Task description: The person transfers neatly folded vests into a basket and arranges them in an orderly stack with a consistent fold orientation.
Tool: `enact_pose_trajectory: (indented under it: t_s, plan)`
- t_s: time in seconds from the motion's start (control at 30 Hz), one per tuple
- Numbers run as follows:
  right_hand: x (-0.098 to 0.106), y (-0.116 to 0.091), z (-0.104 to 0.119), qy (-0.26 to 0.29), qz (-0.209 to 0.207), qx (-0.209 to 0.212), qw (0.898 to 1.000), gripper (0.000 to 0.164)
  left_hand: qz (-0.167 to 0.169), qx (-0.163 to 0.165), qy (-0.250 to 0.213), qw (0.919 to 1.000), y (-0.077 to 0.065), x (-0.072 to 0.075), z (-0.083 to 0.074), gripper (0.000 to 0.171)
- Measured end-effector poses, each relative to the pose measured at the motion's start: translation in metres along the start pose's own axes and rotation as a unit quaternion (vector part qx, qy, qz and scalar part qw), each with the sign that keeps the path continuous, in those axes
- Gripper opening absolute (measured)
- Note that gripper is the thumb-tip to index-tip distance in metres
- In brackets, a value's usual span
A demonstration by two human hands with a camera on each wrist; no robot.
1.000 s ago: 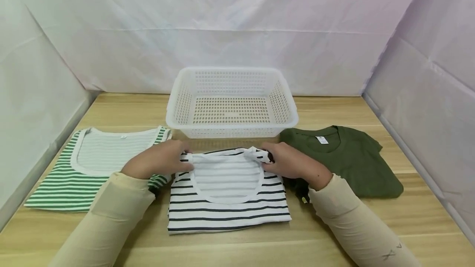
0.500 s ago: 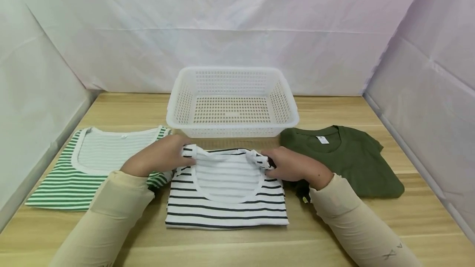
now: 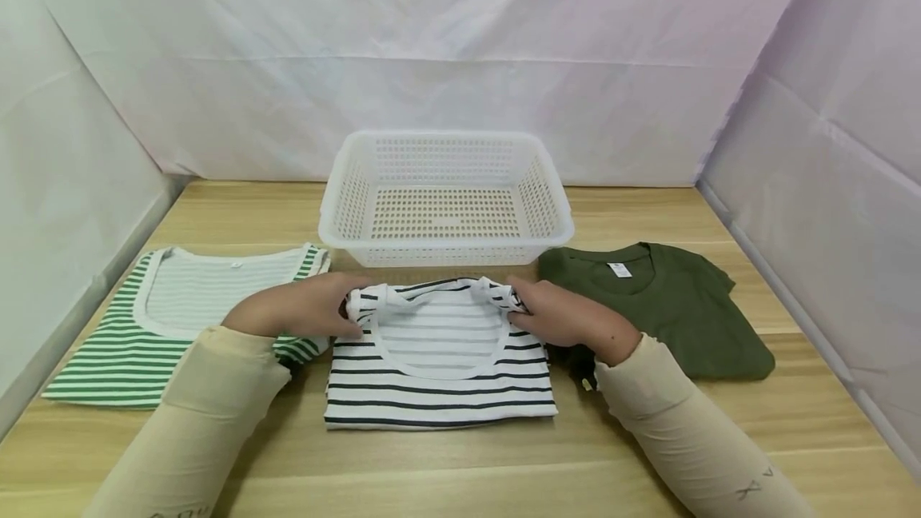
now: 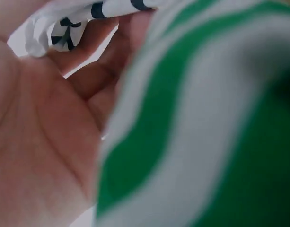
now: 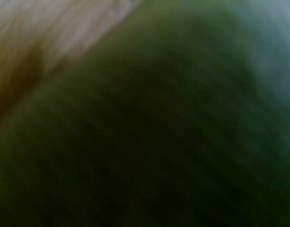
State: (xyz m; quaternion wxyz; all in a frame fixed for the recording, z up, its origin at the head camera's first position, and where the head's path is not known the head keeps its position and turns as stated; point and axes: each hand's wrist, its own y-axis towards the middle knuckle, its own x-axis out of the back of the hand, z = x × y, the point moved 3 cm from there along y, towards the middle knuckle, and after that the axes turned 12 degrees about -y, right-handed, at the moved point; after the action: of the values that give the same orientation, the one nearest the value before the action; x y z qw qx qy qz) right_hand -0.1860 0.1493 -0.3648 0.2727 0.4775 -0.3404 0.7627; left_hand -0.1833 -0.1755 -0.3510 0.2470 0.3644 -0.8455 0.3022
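A folded white T-shirt with black stripes (image 3: 439,402) lies in the middle of the table in the head view, its wide neckline facing up. My left hand (image 3: 309,304) holds its left shoulder, thumb in front and fingers behind the cloth. In the left wrist view the curled fingers (image 4: 100,71) show beneath a bunched strip of black-striped cloth (image 4: 121,8). At the opposite shoulder, my right hand (image 3: 564,314) grips a bunched part of the fabric; its fingertips are hidden. Blurred dark green cloth (image 5: 149,132) fills most of the right wrist view, hiding that hand.
A white plastic basket (image 3: 446,254) stands behind the striped T-shirt. Left lies a folded green-striped T-shirt (image 3: 108,370), under my left forearm; right lies a folded dark green T-shirt (image 3: 705,326). White sheets (image 3: 460,94) enclose the wooden table (image 3: 446,478).
The black-striped T-shirt has shifted slightly away from me, its near edge now farther back. My left hand has adjusted its hold at the shoulder; the right hand stays at its shoulder.
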Motion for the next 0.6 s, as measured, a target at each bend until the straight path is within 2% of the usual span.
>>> enact_pose_trajectory:
  t_s: [0.13,0.23,0.33,0.53,0.6]
  plan:
    - [-0.001,0.000,-0.002,-0.006,0.007,-0.008,1.000,0.019,-0.029,0.005,-0.027,0.9992,0.003,0.004,0.004,0.026]
    - [-0.001,0.000,-0.002,-0.007,0.009,-0.011,1.000,0.019,-0.049,-0.015,-0.048,0.9975,0.005,0.006,0.004,0.018]
    - [0.000,0.001,-0.002,-0.009,0.012,-0.013,1.000,0.020,-0.043,-0.024,-0.044,0.9978,0.007,0.005,0.003,0.012]
    - [0.000,0.000,-0.002,-0.012,0.019,-0.017,1.000,0.025,-0.018,0.033,0.010,0.9993,0.003,-0.002,0.003,0.027]
    - [-0.001,0.000,-0.003,-0.012,0.019,-0.020,1.000,0.027,-0.013,0.040,0.019,0.9990,0.002,-0.004,0.002,0.032]
